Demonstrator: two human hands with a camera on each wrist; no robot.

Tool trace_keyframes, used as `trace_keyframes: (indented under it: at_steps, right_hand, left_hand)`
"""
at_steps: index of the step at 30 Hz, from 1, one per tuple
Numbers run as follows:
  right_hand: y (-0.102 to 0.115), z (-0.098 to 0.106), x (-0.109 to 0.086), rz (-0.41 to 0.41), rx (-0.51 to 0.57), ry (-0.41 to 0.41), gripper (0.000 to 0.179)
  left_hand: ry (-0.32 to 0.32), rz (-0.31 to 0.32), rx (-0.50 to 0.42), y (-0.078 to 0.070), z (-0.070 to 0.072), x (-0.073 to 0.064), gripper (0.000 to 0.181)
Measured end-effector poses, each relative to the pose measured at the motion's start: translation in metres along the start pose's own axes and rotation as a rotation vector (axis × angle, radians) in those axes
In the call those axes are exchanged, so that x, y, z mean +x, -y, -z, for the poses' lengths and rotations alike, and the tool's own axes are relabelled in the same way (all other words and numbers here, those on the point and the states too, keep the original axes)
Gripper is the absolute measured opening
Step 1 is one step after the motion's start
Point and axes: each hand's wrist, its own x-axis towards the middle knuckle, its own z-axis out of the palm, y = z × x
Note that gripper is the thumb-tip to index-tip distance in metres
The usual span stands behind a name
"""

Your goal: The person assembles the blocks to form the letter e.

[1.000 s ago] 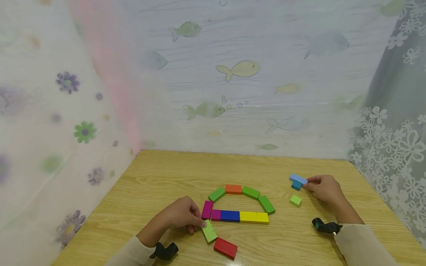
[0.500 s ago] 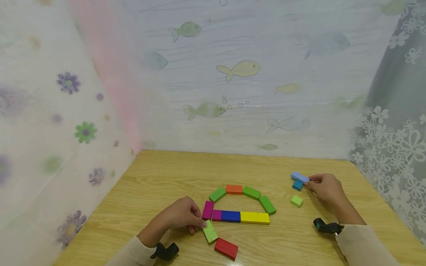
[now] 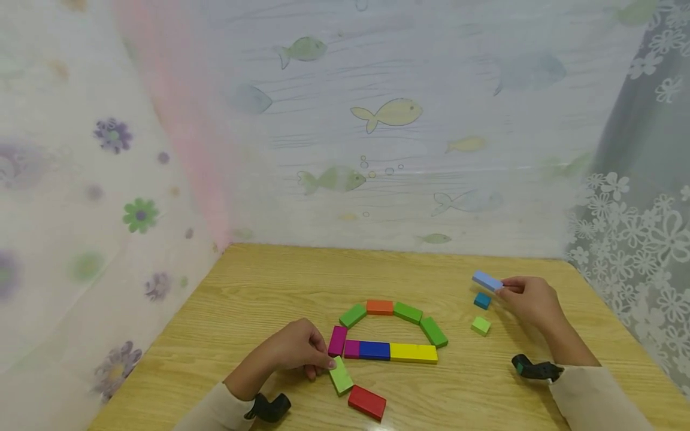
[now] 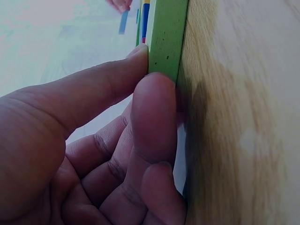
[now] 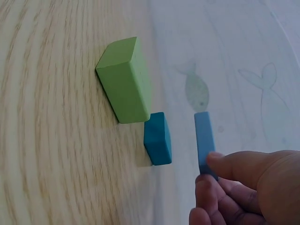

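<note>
My right hand (image 3: 530,302) pinches one end of a light blue block (image 3: 487,281) between thumb and fingers. In the right wrist view this light blue block (image 5: 205,138) is up off the table, apart from a small teal block (image 5: 157,139) and a lime green block (image 5: 124,82). My left hand (image 3: 296,347) holds the upper end of a longer lime green block (image 3: 341,377) lying on the table. Its thumb lies on this lime green block (image 4: 166,37) in the left wrist view, with a fingertip against the end. A red block (image 3: 367,402) touches its lower corner.
Magenta (image 3: 337,340), green (image 3: 353,315), orange (image 3: 380,307) and more green blocks form an arch. Below it runs a straight row of magenta, blue (image 3: 374,350) and yellow (image 3: 413,353) blocks. Patterned curtains (image 3: 399,149) border the wooden table (image 3: 280,275).
My right hand has lifted the light blue block up and away from the teal block, which it overlapped before. The left hand and its lime green block stay in place.
</note>
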Motion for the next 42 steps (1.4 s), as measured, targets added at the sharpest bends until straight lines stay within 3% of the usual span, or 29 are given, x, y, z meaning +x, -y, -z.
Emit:
trace_keyframes:
  at_steps: [8, 21, 31, 42]
  right_hand:
    - [-0.003, -0.001, -0.002, 0.031, -0.023, 0.006, 0.050]
    - [0.015, -0.005, -0.016, 0.088, -0.021, 0.031, 0.051]
    - [0.031, -0.011, -0.032, 0.142, 0.010, 0.059, 0.048]
    - [0.049, -0.019, -0.054, 0.145, 0.026, 0.127, 0.045]
  left_hand:
    - [-0.002, 0.002, -0.001, -0.003, -0.001, -0.001, 0.021]
    - [-0.007, 0.012, -0.003, 0.000, -0.002, -0.002, 0.020]
    - [-0.013, 0.011, 0.024, -0.003, 0.000, -0.003, 0.023]
    - [-0.018, 0.002, 0.034, 0.000, 0.001, -0.001, 0.024]
